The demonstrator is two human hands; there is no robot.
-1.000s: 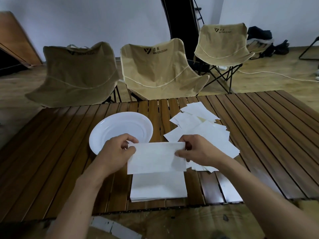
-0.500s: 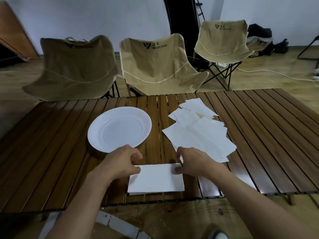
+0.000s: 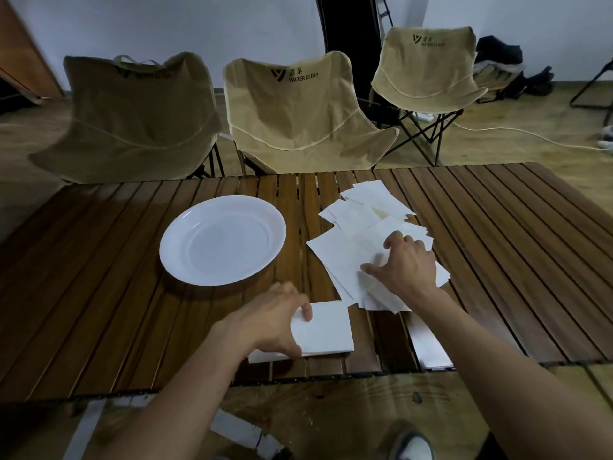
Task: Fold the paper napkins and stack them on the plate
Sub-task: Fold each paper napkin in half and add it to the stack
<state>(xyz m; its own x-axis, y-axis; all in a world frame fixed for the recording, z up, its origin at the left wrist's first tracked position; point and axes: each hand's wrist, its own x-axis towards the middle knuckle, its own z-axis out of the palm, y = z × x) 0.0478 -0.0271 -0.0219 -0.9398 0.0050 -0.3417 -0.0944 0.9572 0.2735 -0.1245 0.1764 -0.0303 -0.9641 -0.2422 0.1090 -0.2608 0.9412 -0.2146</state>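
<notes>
Holding the folded napkin (image 3: pixel 326 330) on the counter (image 3: pixel 99 293) near the empty plate (image 3: pixel 222 240), left hand (image 3: pixel 270 322) grip is pinching it; right hand (image 3: pixel 403 263), fingers spread wide, is pressing the loose napkins (image 3: pixel 345 257), likely selecting one.

Three tan folding camp chairs stand across the upper half of the frame: a darker one (image 3: pixel 132 117) at left, a "WATER CLEAR" chair (image 3: pixel 298 114) at centre, another (image 3: pixel 428 68) at upper right. A slatted wooden counter (image 3: pixel 497 244) fills the middle. A white cable (image 3: pixel 517 136) trails over the wooden floor at right; dark bags (image 3: pixel 504 71) sit against the wall.
</notes>
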